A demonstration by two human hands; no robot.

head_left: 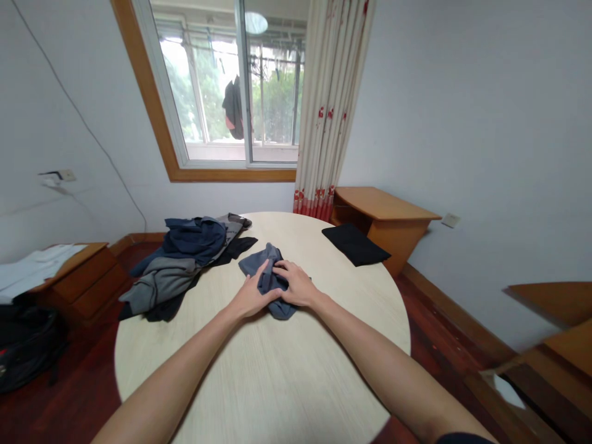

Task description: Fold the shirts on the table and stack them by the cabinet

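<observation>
A small bundle of grey-blue cloth, a crumpled garment [279,308], lies near the middle of the round table [277,382]. My left hand [253,297] grips it from the left, its thumb across the near part and its index finger along the folds. From the right, my right hand [296,285] holds the same cloth with bent fingers and the thumb near the left thumb. Both hands cover part of the garment, so its kind cannot be made out.
Several loose garments [194,240] are heaped at the table's left edge, some hanging towards it. A folded black garment [355,243] lies at the right edge. Beyond stand a wooden desk [388,206] and a curtain [324,123]; a black bag [28,345] is at left.
</observation>
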